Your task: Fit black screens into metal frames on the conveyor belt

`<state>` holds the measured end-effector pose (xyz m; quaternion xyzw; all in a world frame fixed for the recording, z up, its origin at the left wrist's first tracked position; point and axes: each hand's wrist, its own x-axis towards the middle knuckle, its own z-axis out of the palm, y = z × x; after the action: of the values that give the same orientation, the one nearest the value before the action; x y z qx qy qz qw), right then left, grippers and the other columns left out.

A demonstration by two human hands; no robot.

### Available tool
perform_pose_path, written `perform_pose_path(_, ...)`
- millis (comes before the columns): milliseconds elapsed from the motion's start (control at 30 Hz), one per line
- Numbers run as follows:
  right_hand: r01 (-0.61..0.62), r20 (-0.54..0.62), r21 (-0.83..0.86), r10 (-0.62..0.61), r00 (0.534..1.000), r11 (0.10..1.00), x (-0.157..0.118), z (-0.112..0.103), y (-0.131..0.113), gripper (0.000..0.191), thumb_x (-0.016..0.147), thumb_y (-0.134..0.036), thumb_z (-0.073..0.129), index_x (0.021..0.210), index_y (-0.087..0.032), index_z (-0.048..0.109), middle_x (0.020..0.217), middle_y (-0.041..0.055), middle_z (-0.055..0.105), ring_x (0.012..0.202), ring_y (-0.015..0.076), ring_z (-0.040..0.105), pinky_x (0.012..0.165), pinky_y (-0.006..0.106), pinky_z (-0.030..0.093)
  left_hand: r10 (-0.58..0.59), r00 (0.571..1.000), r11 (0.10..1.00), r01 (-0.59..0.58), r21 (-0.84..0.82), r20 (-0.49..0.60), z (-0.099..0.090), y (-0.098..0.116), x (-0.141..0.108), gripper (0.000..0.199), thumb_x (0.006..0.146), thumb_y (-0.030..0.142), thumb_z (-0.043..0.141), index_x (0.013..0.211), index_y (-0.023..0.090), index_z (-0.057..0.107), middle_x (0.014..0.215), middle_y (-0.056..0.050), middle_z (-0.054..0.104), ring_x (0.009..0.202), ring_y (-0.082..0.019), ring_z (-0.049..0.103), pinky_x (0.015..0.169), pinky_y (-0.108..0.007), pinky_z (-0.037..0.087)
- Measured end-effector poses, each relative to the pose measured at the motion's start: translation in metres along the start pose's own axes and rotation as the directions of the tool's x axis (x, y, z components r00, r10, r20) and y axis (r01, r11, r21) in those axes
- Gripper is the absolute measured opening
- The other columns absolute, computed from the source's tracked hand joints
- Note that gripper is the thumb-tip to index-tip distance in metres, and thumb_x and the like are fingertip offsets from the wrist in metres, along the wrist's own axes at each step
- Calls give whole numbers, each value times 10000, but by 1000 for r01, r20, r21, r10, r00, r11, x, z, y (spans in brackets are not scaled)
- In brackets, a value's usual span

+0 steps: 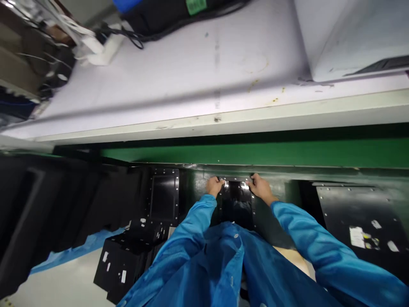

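Observation:
A black panel (237, 200) with a shiny dark face and small light dots along its edges lies on the green surface in front of my blue coat. My left hand (214, 186) pinches its far left corner, thumb pointing inward. At the far right corner, my right hand (260, 187) has its fingers closed on the edge. Two bright reflections show on the panel between my hands. Its near end is partly hidden by the coat.
Another framed black panel (164, 196) lies to the left, beside stacked black boxes (118, 264). A labelled black panel (361, 217) rests at the right. Beyond the hands runs the raised white shelf edge (191, 128), with a power strip (102, 49) and cables above.

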<state>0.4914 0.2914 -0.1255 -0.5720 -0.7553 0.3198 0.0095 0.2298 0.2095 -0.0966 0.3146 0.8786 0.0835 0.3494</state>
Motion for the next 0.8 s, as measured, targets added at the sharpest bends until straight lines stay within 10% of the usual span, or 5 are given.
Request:
perform_pose_path(267,-81,-74,185,96,993,979,-1,-16,-1,726,847,-738,544,1265,-157,663,816,86,739,758,289,700,694,379,465,165,972,970,-190,-150,-168,-30,1,-52,191,875,391,808,900,204,775,1006,-88,783,980,-229,714,895,-322,515)
perform_pose_path(367,-156,-147,277,202,968,948,-21,-10,11,862,810,-785,506,1329,-111,646,818,111,752,781,317,712,707,414,489,337,819,908,-413,-69,-464,-61,-45,-89,149,961,311,691,1015,197,769,1164,-115,745,1162,-242,674,1048,-358,510)
perform_pose_path(467,-185,-150,345,248,957,920,-53,4,26,829,772,-742,536,1290,-111,676,768,109,750,759,331,719,705,438,496,246,717,964,-249,91,-652,-106,-102,-113,455,949,394,712,1320,131,697,1503,-248,586,1488,-386,482,1221,-530,417)
perform_pose_path(600,-191,-41,464,236,971,865,-85,25,28,664,754,-701,584,1143,-183,732,760,90,764,718,305,735,721,433,522,66,828,970,77,230,-557,-143,-149,-119,1013,869,452,802,1671,57,325,1718,-366,293,1625,-541,230,1269,-717,284)
perform_pose_path(800,-16,-28,502,35,999,865,-120,33,-32,485,780,-635,584,941,-215,766,841,101,803,767,266,723,783,407,531,131,868,936,51,349,-480,-158,-140,-149,695,947,196,607,1620,82,477,1636,-336,469,1500,-474,506,1209,-579,447)
